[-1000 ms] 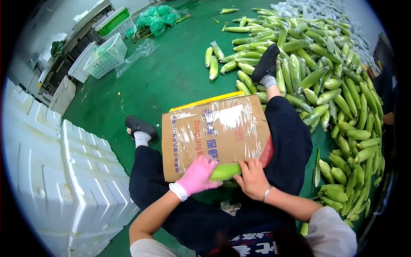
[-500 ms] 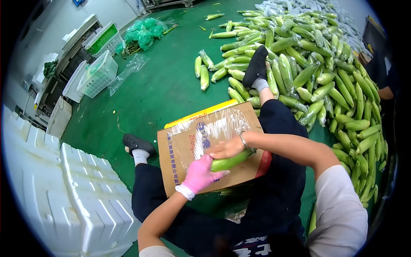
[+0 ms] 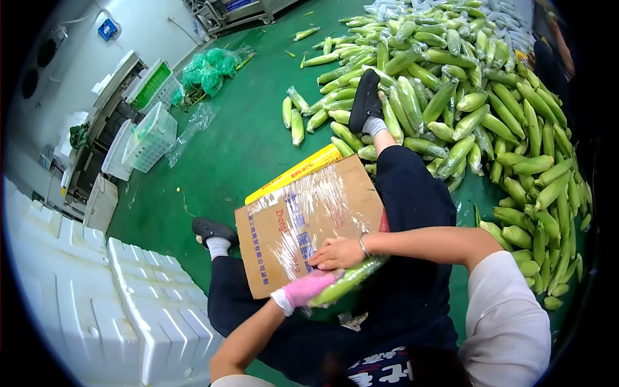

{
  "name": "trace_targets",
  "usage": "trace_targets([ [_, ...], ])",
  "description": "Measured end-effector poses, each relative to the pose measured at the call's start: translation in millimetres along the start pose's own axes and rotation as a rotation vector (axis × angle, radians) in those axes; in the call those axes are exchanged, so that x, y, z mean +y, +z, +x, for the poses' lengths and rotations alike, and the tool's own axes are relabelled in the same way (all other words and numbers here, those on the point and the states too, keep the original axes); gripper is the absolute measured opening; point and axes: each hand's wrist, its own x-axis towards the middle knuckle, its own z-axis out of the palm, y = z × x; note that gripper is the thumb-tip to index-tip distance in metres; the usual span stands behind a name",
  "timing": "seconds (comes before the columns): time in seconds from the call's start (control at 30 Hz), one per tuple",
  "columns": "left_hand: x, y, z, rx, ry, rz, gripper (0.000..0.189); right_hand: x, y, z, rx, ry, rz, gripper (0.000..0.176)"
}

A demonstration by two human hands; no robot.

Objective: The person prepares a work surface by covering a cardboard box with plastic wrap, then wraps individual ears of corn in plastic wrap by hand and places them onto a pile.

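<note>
A green ear of corn (image 3: 349,282), its husk shiny with clear film, lies at the near edge of a cardboard box (image 3: 261,248) between my legs. My left hand (image 3: 308,287), in a pink glove, is closed round the corn's left end; its underside is hidden. My bare right hand (image 3: 340,253) lies palm down just above the corn, fingers stretched flat toward the left. Its fingertips rest on the film-covered cardboard, and its heel is against the upper side of the corn. Clear plastic film (image 3: 308,213) covers the middle of the box.
A large heap of husked corn (image 3: 445,97) spreads over the floor ahead and right, several ears film-wrapped. White foam boxes (image 3: 158,316) are stacked at left. Beyond stand white crates (image 3: 151,138) and green plastic bags (image 3: 207,71). Another person's arm (image 3: 562,45) shows at far right.
The corn has moved toward me, from on top of the box to its near edge, and now looks film-wrapped. Both hands have come nearer with it. The view has shifted slightly.
</note>
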Motion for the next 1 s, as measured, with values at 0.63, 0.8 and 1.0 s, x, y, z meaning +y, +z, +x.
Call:
trace_targets([
  [0.63,-36.4,96.7,-44.4,0.175,0.188,-0.212,0.044,-122.5,43.0,-167.0,0.897,0.455,0.987,0.029],
  [0.8,47.7,151.9,-26.3,0.945,1.147,0.186,0.019,-153.3,64.7,-148.2,1.991,0.478,1.567,0.017],
  [1.0,95.9,187.5,44.1,0.801,1.546,0.4,0.039,-147.5,27.5,-116.6,1.753,0.066,1.961,0.024],
])
